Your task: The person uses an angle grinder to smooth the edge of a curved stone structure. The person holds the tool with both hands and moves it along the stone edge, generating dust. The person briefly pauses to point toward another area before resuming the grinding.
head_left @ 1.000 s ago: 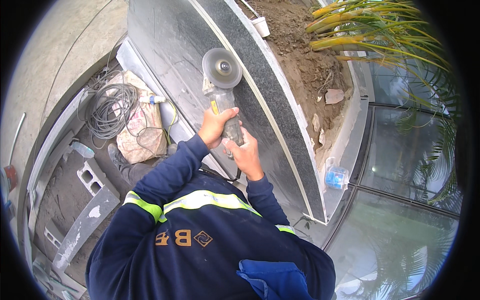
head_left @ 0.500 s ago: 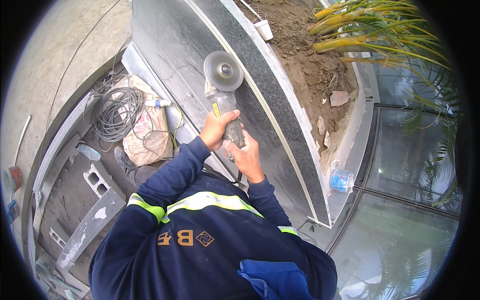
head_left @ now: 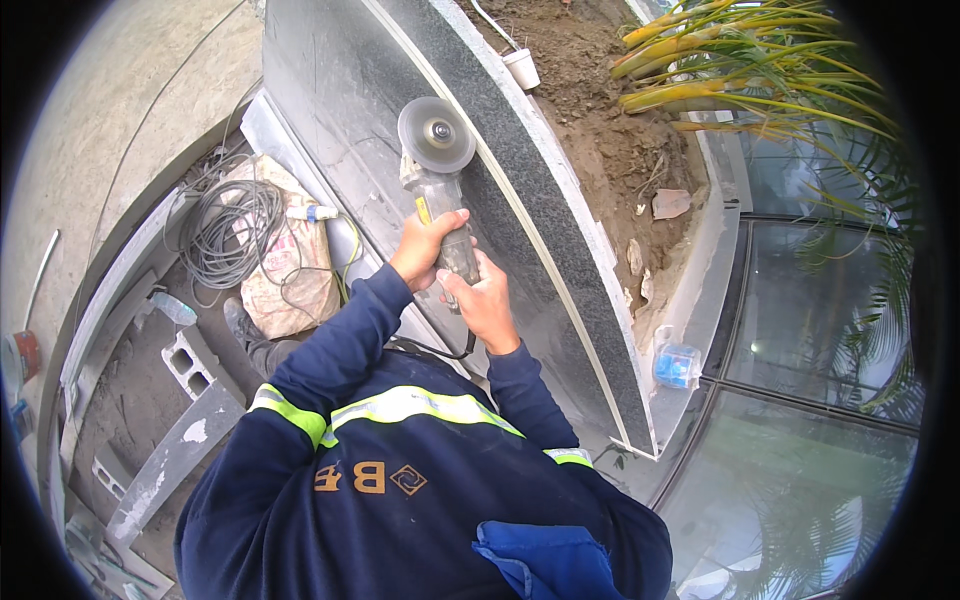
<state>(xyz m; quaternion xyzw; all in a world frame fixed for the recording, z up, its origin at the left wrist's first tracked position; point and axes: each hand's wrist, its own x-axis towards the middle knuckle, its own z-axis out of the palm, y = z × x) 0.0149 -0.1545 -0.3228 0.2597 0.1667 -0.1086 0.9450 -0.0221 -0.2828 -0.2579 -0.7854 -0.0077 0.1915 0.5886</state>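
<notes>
In the head view, here's the grinder (head_left: 433, 188), up over the grey stone wall (head_left: 330, 90), its round disc (head_left: 437, 135) pointing away from the body and its edge right by the pale strip (head_left: 521, 210), though whether it touches the stone I can't tell. The left hand (head_left: 428, 248) is wrapped round the tool's body, and the right hand (head_left: 482, 303) closes on its rear end, just below! Over to the left, a grey cable coil (head_left: 232, 235) lies on a stained sack (head_left: 300, 300), a hollow block (head_left: 190, 362) nearby.
</notes>
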